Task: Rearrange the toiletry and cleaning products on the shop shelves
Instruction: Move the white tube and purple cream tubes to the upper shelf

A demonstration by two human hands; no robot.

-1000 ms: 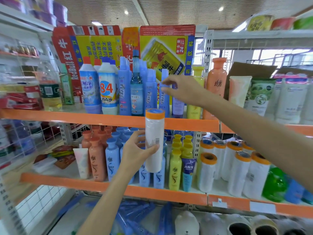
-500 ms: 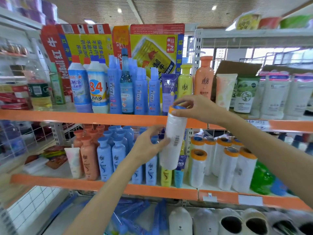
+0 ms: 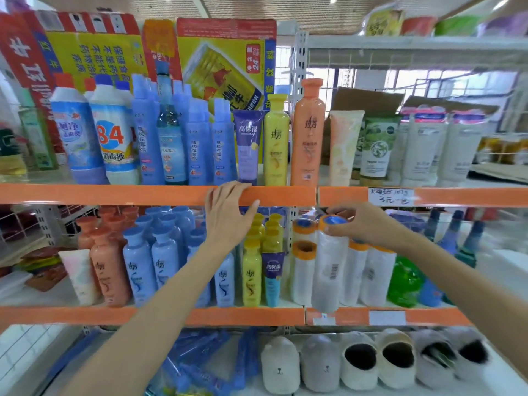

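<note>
The right hand [image 3: 368, 224] pinches the top of a white wrapped roll [image 3: 328, 264], fingers curled round its orange rim and blue cap, right of centre in the frame. The roll is a tall cylinder in cloudy white film with a barcode sticker partway down its side; it hangs slightly tilted, its foot level with the front lip of the middle shelf [image 3: 245, 316], just in front of a row of matching rolls [image 3: 368, 277] that stand upright on that shelf. The left hand [image 3: 228, 215] holds nothing: its fingers are spread and lie over the orange edge of the upper shelf [image 3: 114, 194], near the middle of the picture.

Some writing can be read. In the upper left a white bleach bottle [image 3: 114, 138] carries a big orange "84" with "消毒液" beneath it. A purple tube [image 3: 248, 144] on the upper shelf reads "高保湿", and the same words show on a smaller blue tube [image 3: 273, 277] on the middle shelf. The yellow bottle [image 3: 275, 141] and the tall orange bottle [image 3: 310, 132] beside the purple tube bear "拉芳". A handwritten price tag [image 3: 390, 195] on the upper shelf edge, right of centre, seems to say "3元一包"; its upper line is too blurred to read. Behind the bottles a yellow and red carton [image 3: 225, 67] shows a drinks can and the number "24"
</note>
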